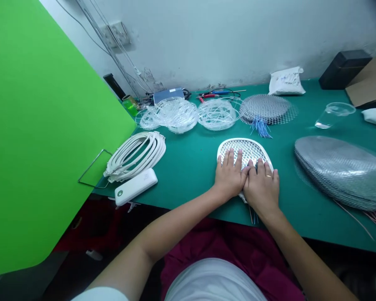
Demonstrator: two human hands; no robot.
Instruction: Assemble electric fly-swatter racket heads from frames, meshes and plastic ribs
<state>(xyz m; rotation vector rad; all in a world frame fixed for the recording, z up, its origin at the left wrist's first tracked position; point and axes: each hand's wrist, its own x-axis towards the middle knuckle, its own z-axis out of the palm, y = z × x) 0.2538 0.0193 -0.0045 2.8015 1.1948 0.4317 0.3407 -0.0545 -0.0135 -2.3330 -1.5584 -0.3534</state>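
Head view. Both hands lie flat, palms down, side by side on a white racket-shaped mesh frame (245, 151) that rests on the green table mat (191, 167), close to the near edge. Left hand (230, 175): fingers spread and extended over the grid, gripping nothing. Right hand (262, 187): likewise open and pressed flat, a ring on one finger; its thumb side touches the left hand. The far, rounded part of the frame shows beyond the fingertips; the near part is hidden under the palms.

Left of the hands: a stack of white oval frame rims (134, 155) leaning in a row, and just in front of it a white power bank (135, 186) at the table edge. A green panel (44, 125) fills the left side.

Far side of the mat: two piles of clear plastic rings (175, 113), (217, 113), then a stack of metal mesh discs (265, 108) with blue wires (261, 126) at its near edge. Right: a large slanted stack of metal mesh ovals (341, 169), thin wires trailing from its near end. A clear plastic cup (334, 114) lies on its side beyond it. A white bag (286, 81) sits by the wall.
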